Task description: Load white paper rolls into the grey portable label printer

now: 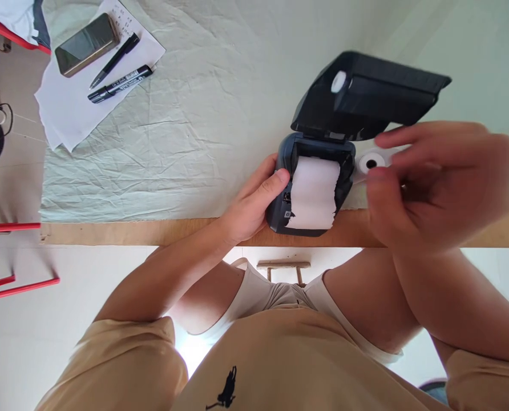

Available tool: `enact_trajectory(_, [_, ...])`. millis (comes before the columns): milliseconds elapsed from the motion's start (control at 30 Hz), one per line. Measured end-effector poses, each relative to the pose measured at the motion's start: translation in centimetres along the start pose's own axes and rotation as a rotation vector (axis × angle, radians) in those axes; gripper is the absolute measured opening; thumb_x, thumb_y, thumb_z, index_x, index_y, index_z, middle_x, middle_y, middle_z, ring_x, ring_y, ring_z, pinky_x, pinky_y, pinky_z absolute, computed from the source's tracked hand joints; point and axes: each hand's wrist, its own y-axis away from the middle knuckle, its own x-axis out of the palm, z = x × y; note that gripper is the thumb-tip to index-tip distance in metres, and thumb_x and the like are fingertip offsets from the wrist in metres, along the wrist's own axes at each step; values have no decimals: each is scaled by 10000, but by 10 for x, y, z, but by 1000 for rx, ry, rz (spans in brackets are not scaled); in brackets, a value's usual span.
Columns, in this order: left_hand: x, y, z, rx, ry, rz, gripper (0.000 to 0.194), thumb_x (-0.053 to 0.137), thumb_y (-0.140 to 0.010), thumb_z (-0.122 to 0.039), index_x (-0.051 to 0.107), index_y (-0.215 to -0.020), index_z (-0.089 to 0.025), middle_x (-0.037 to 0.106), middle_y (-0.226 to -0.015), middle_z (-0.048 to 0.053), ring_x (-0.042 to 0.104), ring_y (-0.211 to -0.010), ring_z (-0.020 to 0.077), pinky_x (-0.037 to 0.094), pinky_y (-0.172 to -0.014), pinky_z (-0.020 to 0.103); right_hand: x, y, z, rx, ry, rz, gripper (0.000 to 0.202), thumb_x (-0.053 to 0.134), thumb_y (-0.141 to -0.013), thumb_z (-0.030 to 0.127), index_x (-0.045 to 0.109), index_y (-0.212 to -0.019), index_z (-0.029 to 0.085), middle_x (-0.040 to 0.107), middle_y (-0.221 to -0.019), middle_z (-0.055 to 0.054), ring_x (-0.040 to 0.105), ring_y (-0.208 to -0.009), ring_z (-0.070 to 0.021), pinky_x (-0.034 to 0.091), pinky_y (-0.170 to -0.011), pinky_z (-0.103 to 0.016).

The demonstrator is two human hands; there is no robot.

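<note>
A dark portable label printer (275,214) sits at the table's front edge with its black lid (387,91) swung up and back. Inside its bay lies a white paper roll (315,188), its loose end with a ragged edge toward me. My left hand (258,200) grips the printer's left side, thumb over the rim. To the right of the printer is a white roll with a black core (378,160), partly hidden by my right hand (438,182). That hand is smeared by motion, thumb and forefinger apart, with nothing visible between them.
A pale green cloth (220,74) covers the table, leaving a wooden front edge (130,233) bare. At the upper left, a phone (87,44), a pen (114,60) and a black marker (120,84) lie on white paper sheets (68,117). Red metal frames (19,288) stand on the left.
</note>
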Motion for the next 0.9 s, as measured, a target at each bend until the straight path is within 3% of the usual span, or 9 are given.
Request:
enact_trajectory(100, [0,1,0,4,-9,2,698,969,-1008,-834,807,-1396,-277,945,-1414,82,900,-1442,368,748,-1096,413,9,-15,11,-219,116,-132,197,758,-1096,139,785,-1005,312,881,-890,61,626,-569,-103,410,-534,-356])
enact_trajectory(167, [0,1,0,12,-11,5,706,968,-1007,-850,818,-1396,-280,943,-1389,80,901,-1425,376,747,-1065,416,10,-19,21,-273,225,-96,247,717,-1100,104,818,-1012,311,844,-826,75,616,-588,-110,410,-573,-350])
enact_trajectory(267, [0,1,2,18,-38,-18,699,940,-1032,-878,833,-1391,-287,929,-1308,68,904,-1387,380,749,-1065,449,4,-22,30,-224,363,92,280,688,-1130,118,850,-988,297,753,-722,60,579,-617,-125,326,-604,-349])
enact_trajectory(400, [1,1,1,20,-48,-51,676,943,-1024,-897,835,-1295,-288,912,-1198,63,915,-1278,377,751,-1026,482,-7,-27,25,-28,339,469,248,710,-1187,386,832,-991,294,591,-633,19,450,-593,-152,190,-647,-373])
enact_trajectory(467, [2,0,0,23,-46,-55,652,968,-1009,-875,828,-1243,-282,916,-1202,68,917,-1255,375,749,-1018,482,-10,-29,20,40,302,556,200,733,-1161,469,855,-1097,325,629,-680,8,476,-604,-171,225,-660,-371])
enact_trajectory(533, [2,0,-2,10,-56,-44,662,988,-987,-866,824,-1230,-272,921,-1228,80,916,-1267,375,749,-1033,477,-10,-32,17,56,269,563,207,762,-1126,486,879,-1246,364,676,-715,11,509,-599,-185,265,-656,-372])
enact_trajectory(700, [5,0,-7,-7,-66,-59,682,1013,-964,-850,798,-1214,-253,928,-1228,68,920,-1213,328,737,-993,412,-8,-47,22,138,99,627,720,804,-1030,404,754,-1747,349,943,-1139,-18,798,-836,-256,535,-735,-399])
enact_trajectory(767, [7,1,-8,-17,-50,-59,688,1031,-947,-841,792,-1217,-256,936,-1242,63,923,-1223,327,736,-987,401,-8,-53,28,173,74,640,761,787,-1003,384,741,-1760,323,952,-1193,-17,821,-869,-251,608,-790,-417])
enact_trajectory(900, [10,2,-8,-27,-16,-80,714,1007,-971,-869,800,-1253,-247,947,-1307,87,924,-1349,374,763,-1096,468,-24,-51,39,173,-46,576,494,755,-970,321,868,-1450,350,928,-1108,18,758,-752,-201,642,-747,-414])
